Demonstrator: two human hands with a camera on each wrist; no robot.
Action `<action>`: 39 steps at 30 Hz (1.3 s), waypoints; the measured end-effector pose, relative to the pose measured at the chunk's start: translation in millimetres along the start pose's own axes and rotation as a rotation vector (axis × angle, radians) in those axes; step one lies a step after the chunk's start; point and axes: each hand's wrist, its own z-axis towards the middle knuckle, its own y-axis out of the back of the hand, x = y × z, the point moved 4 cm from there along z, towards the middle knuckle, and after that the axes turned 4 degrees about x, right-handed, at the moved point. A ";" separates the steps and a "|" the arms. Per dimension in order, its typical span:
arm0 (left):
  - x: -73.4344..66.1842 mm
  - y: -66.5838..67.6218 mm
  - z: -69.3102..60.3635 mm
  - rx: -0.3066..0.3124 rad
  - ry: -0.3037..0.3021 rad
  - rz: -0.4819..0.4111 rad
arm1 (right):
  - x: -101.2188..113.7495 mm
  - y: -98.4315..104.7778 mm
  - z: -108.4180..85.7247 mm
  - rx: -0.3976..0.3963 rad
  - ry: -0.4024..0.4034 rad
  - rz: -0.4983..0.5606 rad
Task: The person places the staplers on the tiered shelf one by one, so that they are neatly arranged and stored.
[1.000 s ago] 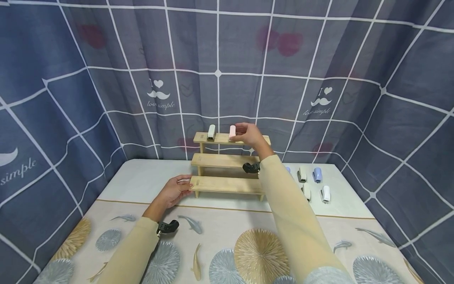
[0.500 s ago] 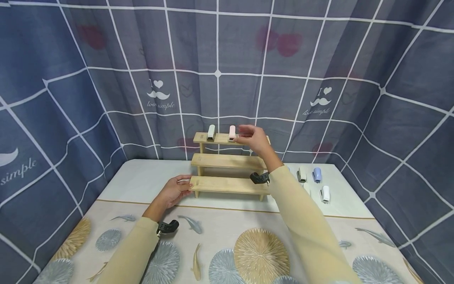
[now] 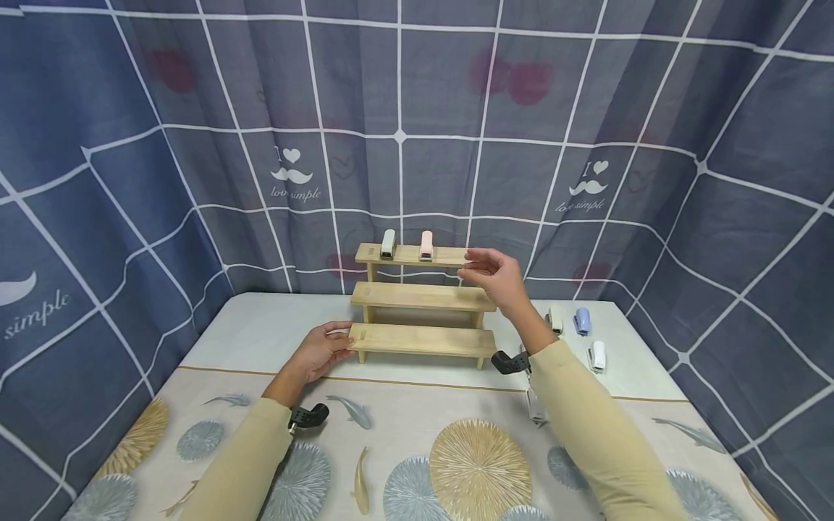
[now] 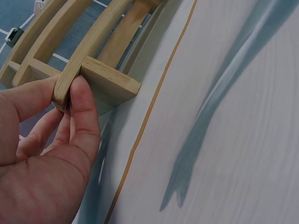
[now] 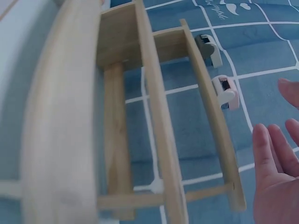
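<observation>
A three-tier wooden stand (image 3: 423, 339) has a pale green stapler (image 3: 388, 244) and a pink stapler (image 3: 426, 245) on its top shelf. My left hand (image 3: 321, 352) pinches the left end of the lowest shelf between thumb and fingers, as the left wrist view also shows at the shelf end (image 4: 70, 77). My right hand (image 3: 500, 282), empty with fingers apart, is near the right end of the top shelf. In the right wrist view the pink stapler (image 5: 226, 92) stands apart from my right hand (image 5: 280, 177).
Right of the stand, on the white surface, are a blue stapler (image 3: 583, 320), a white stapler (image 3: 596, 356) and a cream one (image 3: 555, 319), partly behind my right arm. Another stapler (image 3: 536, 407) lies nearer, beside the right sleeve. A grid-patterned curtain (image 3: 430, 174) hangs behind.
My right hand has let go of the pink stapler and moved right and slightly down, away from it. The pink stapler stays on the top shelf. My left hand has not moved.
</observation>
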 end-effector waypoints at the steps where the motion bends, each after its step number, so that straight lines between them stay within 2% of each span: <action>1: 0.2 -0.1 0.3 0.001 0.000 -0.001 | -2.1 3.2 -3.9 -0.015 0.001 -0.004; 15: -1.2 1.8 0.3 -0.006 0.000 -0.002 | -25.5 41.2 -71.0 -0.133 -0.023 -0.070; 19: -0.6 2.7 0.3 0.000 -0.013 -0.004 | -36.6 50.4 -92.6 -0.173 -0.006 -0.095; 22: 0.2 2.2 0.2 0.011 -0.019 -0.004 | -42.8 56.7 -110.9 -0.196 0.000 -0.075; 29: 1.1 0.4 0.0 -0.004 -0.005 0.000 | -57.4 66.8 -148.3 -0.175 -0.101 -0.120; 36: -0.1 -0.3 -0.1 0.001 0.002 0.000 | -68.8 76.2 -175.2 -0.122 -0.209 -0.203; 39: 0.4 1.0 -0.4 -0.003 0.007 0.003 | -72.1 78.2 -184.7 -0.089 -0.234 -0.198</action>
